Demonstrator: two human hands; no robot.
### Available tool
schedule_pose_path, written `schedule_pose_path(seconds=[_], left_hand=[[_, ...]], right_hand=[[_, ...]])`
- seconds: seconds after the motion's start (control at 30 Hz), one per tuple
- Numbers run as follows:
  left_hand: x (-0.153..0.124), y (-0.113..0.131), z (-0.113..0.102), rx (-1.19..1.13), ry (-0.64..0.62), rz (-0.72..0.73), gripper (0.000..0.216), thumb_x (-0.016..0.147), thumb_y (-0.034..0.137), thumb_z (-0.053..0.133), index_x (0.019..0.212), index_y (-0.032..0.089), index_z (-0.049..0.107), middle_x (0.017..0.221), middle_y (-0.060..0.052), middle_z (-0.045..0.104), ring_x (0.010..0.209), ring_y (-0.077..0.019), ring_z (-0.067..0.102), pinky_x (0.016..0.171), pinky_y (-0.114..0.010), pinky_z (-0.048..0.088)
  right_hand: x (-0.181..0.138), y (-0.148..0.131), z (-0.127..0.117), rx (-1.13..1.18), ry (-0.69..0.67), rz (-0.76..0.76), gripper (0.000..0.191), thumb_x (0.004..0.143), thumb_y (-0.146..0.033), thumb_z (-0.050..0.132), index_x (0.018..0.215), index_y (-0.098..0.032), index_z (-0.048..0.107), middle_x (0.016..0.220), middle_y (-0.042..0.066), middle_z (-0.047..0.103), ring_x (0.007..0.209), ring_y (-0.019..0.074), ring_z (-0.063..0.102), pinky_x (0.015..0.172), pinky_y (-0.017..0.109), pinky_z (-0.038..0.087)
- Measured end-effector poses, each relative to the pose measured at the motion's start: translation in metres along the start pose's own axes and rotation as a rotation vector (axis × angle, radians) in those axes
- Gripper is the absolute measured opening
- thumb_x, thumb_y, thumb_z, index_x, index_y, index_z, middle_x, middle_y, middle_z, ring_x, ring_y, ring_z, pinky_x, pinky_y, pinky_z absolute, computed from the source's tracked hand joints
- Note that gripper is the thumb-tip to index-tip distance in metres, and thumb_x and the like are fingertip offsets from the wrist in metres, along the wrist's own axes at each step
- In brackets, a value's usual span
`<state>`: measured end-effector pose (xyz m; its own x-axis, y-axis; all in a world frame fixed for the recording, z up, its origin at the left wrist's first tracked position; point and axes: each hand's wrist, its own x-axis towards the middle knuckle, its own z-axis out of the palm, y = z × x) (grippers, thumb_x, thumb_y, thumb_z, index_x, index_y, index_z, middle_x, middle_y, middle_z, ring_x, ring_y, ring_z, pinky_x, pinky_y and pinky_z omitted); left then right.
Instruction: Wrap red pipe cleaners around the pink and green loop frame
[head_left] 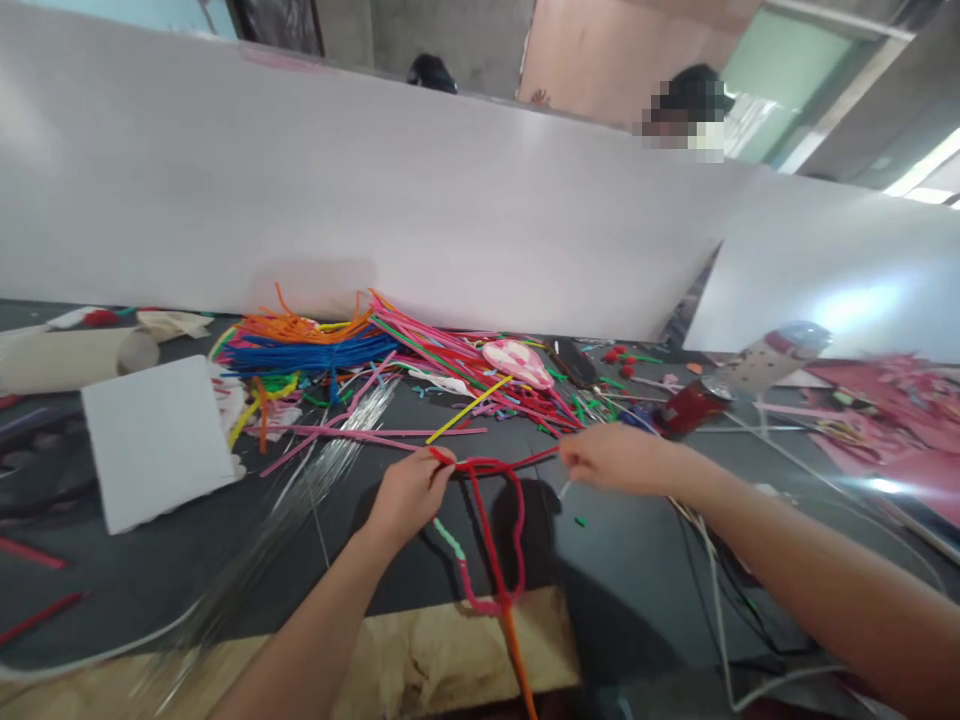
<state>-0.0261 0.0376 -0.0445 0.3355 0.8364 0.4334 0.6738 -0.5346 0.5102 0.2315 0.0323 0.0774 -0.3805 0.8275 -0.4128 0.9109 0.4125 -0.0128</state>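
Note:
My left hand [409,497] pinches the left end of a bent pipe cleaner shape [517,530], where a red tip sticks up between the fingers. The shape is a loop of pink and mint green. A red strand crosses its middle and runs down into an orange stem [517,660] near the front edge. To the right, my right hand [609,459] is closed on the end of a red pipe cleaner [536,458] stretched out from the top of the loop. A yellow pipe cleaner [469,408] lies just beyond my left hand.
Bundles of blue pipe cleaners [307,355] and pink pipe cleaners [442,350] lie along the white partition [450,220]. A white square card [157,440] and silver strands [330,460] are at left. A red can [696,403] and a glue gun cable [716,600] are at right.

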Motion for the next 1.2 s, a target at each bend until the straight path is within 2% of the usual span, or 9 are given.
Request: schedule_pose_path(seconds=[0.13,0.27,0.4,0.6,0.67,0.83,0.97,1.07,1.2], left_hand=[[0.003,-0.002,-0.002,0.01,-0.029,-0.075,0.014,0.083,0.021,0.051,0.084,0.021,0.065,0.082,-0.001,0.072,0.076,-0.0178,0.068,0.069,-0.026,0.052],[0.004,0.004,0.002,0.02,-0.039,-0.081,0.014,0.082,0.019,0.053,0.085,0.021,0.066,0.084,-0.002,0.073,0.079,-0.019,0.068,0.072,-0.029,0.052],[0.002,0.006,0.008,0.051,-0.069,0.002,0.012,0.08,0.018,0.057,0.082,0.021,0.068,0.084,-0.002,0.073,0.082,-0.0197,0.066,0.078,-0.033,0.051],[0.0,0.005,0.008,0.067,-0.106,0.071,0.012,0.081,0.019,0.058,0.088,0.021,0.068,0.087,-0.003,0.072,0.085,-0.0201,0.063,0.083,-0.037,0.048],[0.0,0.006,0.007,0.064,-0.1,0.07,0.011,0.081,0.018,0.059,0.087,0.021,0.068,0.086,-0.004,0.071,0.085,-0.0202,0.062,0.083,-0.037,0.048],[-0.001,0.008,0.008,0.061,-0.073,0.06,0.009,0.08,0.016,0.058,0.081,0.018,0.067,0.083,-0.005,0.068,0.084,-0.0206,0.06,0.079,-0.036,0.047],[-0.002,0.008,0.008,0.054,-0.098,0.055,0.01,0.081,0.016,0.058,0.084,0.018,0.067,0.084,-0.005,0.067,0.085,-0.0204,0.058,0.08,-0.036,0.046],[-0.002,0.009,0.008,0.048,-0.135,0.036,0.012,0.082,0.017,0.057,0.086,0.02,0.068,0.085,-0.005,0.067,0.085,-0.0198,0.058,0.08,-0.035,0.044],[-0.003,0.009,0.007,0.057,-0.175,0.006,0.013,0.083,0.019,0.056,0.089,0.021,0.068,0.086,-0.004,0.067,0.086,-0.0198,0.057,0.08,-0.035,0.042]], right_hand=[[-0.021,-0.001,0.078,0.082,0.14,-0.034,0.023,0.082,-0.027,0.057,0.103,-0.019,0.059,0.098,0.007,0.064,0.078,0.0202,0.062,0.063,0.028,0.043],[-0.015,0.014,0.11,0.035,0.302,-0.063,0.035,0.084,-0.007,0.042,0.11,-0.024,0.058,0.108,0.008,0.059,0.101,0.0208,0.055,0.082,0.03,0.043],[-0.008,0.025,0.101,0.028,0.343,0.063,0.044,0.078,0.002,0.041,0.109,-0.024,0.06,0.109,0.01,0.059,0.099,0.0219,0.055,0.078,0.03,0.044],[-0.011,-0.006,0.095,0.347,0.242,0.04,0.02,0.088,-0.021,0.042,0.084,-0.02,0.062,0.081,0.005,0.065,0.076,0.018,0.062,0.067,0.026,0.043],[-0.007,-0.006,0.101,0.527,0.212,0.091,0.02,0.087,-0.022,0.043,0.082,-0.019,0.062,0.074,0.003,0.064,0.07,0.0173,0.062,0.062,0.026,0.044],[0.009,0.0,0.112,1.282,0.163,0.238,0.032,0.085,-0.025,0.045,0.116,-0.019,0.047,0.072,-0.001,0.059,0.049,0.0105,0.056,0.043,0.021,0.045],[0.018,-0.005,0.11,1.649,0.247,0.172,0.038,0.079,-0.033,0.057,0.112,-0.019,0.047,0.071,-0.003,0.058,0.052,0.0088,0.055,0.046,0.02,0.046],[0.03,-0.007,0.104,1.556,0.29,0.095,0.035,0.077,-0.035,0.06,0.106,-0.016,0.052,0.065,-0.003,0.057,0.052,0.01,0.056,0.051,0.024,0.049],[0.051,-0.008,0.098,1.136,0.384,-0.057,0.026,0.08,-0.027,0.054,0.103,-0.016,0.058,0.075,0.002,0.066,0.065,0.0155,0.063,0.063,0.03,0.052]])
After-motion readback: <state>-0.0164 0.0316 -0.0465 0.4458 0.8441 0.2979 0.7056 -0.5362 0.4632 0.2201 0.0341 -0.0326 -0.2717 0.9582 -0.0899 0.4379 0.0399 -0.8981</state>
